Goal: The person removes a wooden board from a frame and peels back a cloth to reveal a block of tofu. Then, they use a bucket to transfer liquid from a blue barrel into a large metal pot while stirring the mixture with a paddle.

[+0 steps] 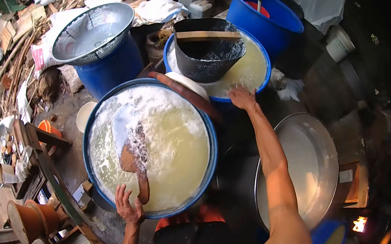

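A wooden paddle (pixel 136 161) lies in the foamy, pale yellow liquid of the large blue-rimmed tub (pixel 213 162), its handle pointing toward me. By the handle's end and the tub's near rim, my left hand (pixel 129 206) is open with its fingers apart, holding nothing. My right hand (pixel 243 98) reaches out to the near right rim of the farther blue tub (pixel 268 72), over similar liquid. Its fingers look stretched out and I see nothing in them. A black bucket (pixel 203 65) with a wooden crossbar (pixel 207 36) sits in that farther tub.
A perforated metal basin (pixel 93 33) rests on a blue barrel (pixel 108 67) at the left. A wide metal pan (pixel 300 161) stands right, under my right arm. Behind are another blue tub (pixel 279 26) and scrap wood (pixel 23 33). A small fire (pixel 360 224) burns far right.
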The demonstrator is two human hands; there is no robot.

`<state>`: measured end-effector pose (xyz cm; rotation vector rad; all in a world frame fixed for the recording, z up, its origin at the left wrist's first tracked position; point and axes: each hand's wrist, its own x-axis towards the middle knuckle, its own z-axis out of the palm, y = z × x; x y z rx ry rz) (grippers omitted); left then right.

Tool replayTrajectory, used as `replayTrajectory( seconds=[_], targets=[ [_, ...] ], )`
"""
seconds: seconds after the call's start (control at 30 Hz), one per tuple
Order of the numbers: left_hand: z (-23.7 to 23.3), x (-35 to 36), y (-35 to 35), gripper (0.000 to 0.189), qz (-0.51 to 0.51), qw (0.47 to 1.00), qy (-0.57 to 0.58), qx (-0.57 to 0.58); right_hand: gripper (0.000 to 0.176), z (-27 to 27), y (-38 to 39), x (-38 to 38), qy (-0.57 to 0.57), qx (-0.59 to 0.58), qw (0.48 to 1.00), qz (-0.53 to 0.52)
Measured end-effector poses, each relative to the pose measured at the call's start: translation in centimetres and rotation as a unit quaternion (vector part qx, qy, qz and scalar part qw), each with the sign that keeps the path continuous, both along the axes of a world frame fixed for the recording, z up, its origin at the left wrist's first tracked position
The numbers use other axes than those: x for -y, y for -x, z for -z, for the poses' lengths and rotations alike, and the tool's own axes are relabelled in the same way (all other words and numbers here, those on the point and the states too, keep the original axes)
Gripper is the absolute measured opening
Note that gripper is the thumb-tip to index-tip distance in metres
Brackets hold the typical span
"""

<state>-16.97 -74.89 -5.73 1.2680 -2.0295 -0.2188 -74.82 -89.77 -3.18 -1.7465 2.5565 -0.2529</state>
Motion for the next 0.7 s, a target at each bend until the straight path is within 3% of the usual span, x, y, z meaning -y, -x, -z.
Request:
replayTrajectory(
  seconds=[0.03, 0.07, 0.13, 0.27, 0.33, 0.43, 0.57, 0.63, 0.7],
  targets=[
    [0.0, 0.0, 0.1, 0.03, -0.004, 1.0, -0.008, 0.006, 0.049, -1.8, 0.8, 1.5, -0.188, 0.079, 0.979, 0.021],
    [-0.1, -0.1, 0.3, 0.03, -0.01, 1.0, -0.019, 0.012, 0.049, -0.8, 1.4, 1.7, -0.188, 0.083, 0.978, 0.018],
    [-0.2, -0.2, 0.6, 0.03, -0.022, 0.999, -0.026, 0.019, 0.045, 1.5, 2.0, 1.7, 0.074, 0.059, 0.995, 0.008],
    [-0.2, 0.0, 0.9, 0.033, -0.035, 0.998, -0.022, 0.051, 0.037, -2.0, 2.8, 2.4, -0.011, 0.086, 0.996, -0.021],
    [-0.2, -0.2, 1.2, 0.033, -0.047, 0.997, -0.04, 0.051, 0.03, -3.5, 3.9, 3.7, 0.231, 0.078, 0.97, -0.008],
    [-0.2, -0.1, 1.2, 0.033, -0.049, 0.995, -0.042, 0.074, 0.021, -8.9, 5.9, 7.9, 0.419, -0.035, 0.907, -0.035],
    [-0.7, -0.2, 1.3, 0.032, -0.063, 0.992, -0.075, 0.075, 0.027, -13.7, 7.0, 13.0, 0.363, -0.046, 0.931, 0.001],
    [-0.1, -0.1, 1.2, 0.031, -0.055, 0.994, -0.056, 0.078, 0.038, -15.3, 7.2, 16.6, 0.441, -0.056, 0.892, -0.082],
    [-0.2, 0.0, 1.3, 0.031, -0.057, 0.993, -0.065, 0.08, 0.049, -16.3, 6.0, 20.6, 0.425, -0.054, 0.879, -0.211]
  ],
)
